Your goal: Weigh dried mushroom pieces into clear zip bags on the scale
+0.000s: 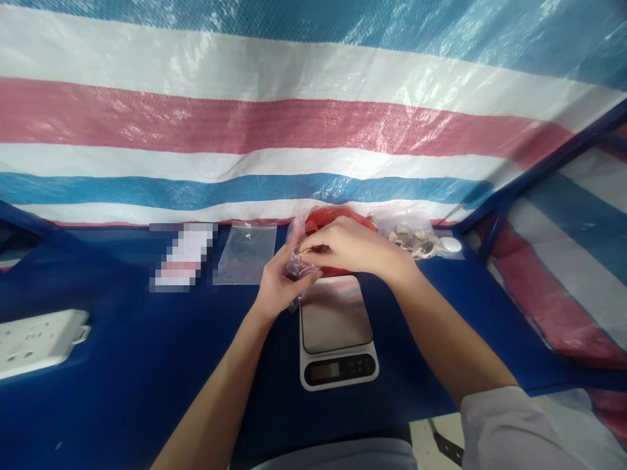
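My left hand (pixel 281 284) is closed on a clear plastic bag (pixel 295 266), its thumb and fingers on either side of the bag's mouth. Over that mouth, my right hand (pixel 345 245) pinches a small tan piece (pixel 304 252) between thumb and fingers; its exact kind is too small to make out. Behind and below the right hand lies something red (pixel 337 214), partly hidden, that looks like a plastic bag or dish. Just in front of both hands stands a white digital kitchen scale (pixel 337 320) with a bare metal plate and a dark display.
A flat clear zip bag (pixel 248 253) lies left of my hands, beside a blurred-out paper (pixel 186 256). To the right sit a clear bag of tan and dark pieces (pixel 416 240) and a white round lid-like thing (pixel 450 244). A white power strip (pixel 42 341) rests at far left.
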`<control>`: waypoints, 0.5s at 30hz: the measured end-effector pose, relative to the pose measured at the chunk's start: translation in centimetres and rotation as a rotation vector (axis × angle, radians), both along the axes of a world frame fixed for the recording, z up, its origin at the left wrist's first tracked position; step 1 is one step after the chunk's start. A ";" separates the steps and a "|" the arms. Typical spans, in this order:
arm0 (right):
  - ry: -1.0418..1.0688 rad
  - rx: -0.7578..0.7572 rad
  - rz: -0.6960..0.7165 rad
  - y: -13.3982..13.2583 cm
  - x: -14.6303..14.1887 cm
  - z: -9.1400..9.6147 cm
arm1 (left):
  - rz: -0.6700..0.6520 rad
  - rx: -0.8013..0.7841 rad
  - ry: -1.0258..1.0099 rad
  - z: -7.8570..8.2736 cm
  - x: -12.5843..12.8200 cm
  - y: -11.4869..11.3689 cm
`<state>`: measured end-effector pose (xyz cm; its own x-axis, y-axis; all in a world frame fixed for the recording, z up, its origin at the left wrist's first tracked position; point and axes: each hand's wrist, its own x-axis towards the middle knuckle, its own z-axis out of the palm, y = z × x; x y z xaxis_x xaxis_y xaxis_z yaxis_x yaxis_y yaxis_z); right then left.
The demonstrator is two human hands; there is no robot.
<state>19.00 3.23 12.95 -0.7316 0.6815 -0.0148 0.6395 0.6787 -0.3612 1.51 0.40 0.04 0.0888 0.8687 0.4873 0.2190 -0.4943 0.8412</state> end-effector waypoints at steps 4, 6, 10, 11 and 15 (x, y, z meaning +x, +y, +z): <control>-0.005 0.000 0.054 0.4 -0.3 0.6 | -0.005 0.020 0.004 -0.2 0.0 0.1; 0.010 -0.015 0.047 0.6 -0.3 0.9 | 0.004 0.032 0.001 -0.4 -0.1 0.2; 0.022 -0.028 0.041 0.9 -0.3 0.9 | 0.024 0.051 0.019 -0.2 -0.1 0.2; 0.015 -0.037 0.044 1.0 -0.4 0.9 | 0.025 0.046 0.032 -0.1 0.0 0.1; -0.024 -0.059 0.068 1.0 -1.0 0.5 | 0.034 0.050 0.051 0.4 0.0 0.0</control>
